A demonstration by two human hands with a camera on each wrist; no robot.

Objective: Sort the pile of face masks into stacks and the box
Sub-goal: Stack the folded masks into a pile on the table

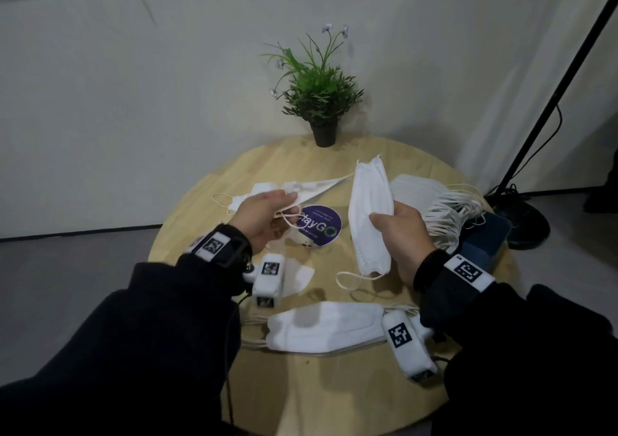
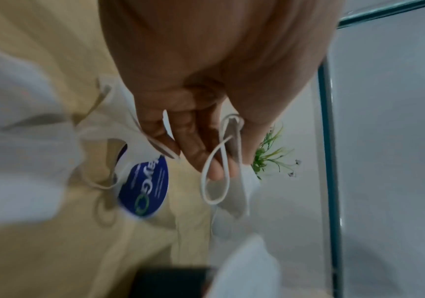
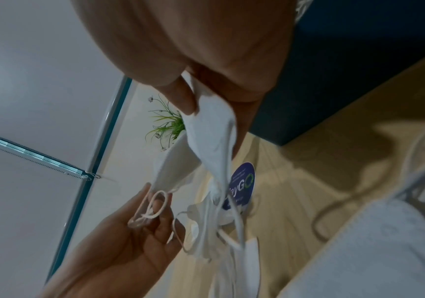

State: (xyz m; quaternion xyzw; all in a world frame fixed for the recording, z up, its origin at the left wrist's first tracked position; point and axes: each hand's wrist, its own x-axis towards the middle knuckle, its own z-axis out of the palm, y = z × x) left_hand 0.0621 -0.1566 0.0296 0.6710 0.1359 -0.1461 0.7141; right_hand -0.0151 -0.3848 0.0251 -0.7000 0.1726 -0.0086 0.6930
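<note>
Above the round wooden table, my left hand pinches the end of a folded white mask, its ear loop dangling over my fingers. My right hand grips a second folded white mask that hangs upright between thumb and fingers. A stack of white masks with many loops lies at the right, beside a dark blue box. Another white stack lies near the front edge. Loose masks lie under my left hand.
A potted green plant stands at the table's far edge. A round purple sticker marks the middle of the table. A black stand with its base and cables rises on the floor at the right. A pale wall runs behind.
</note>
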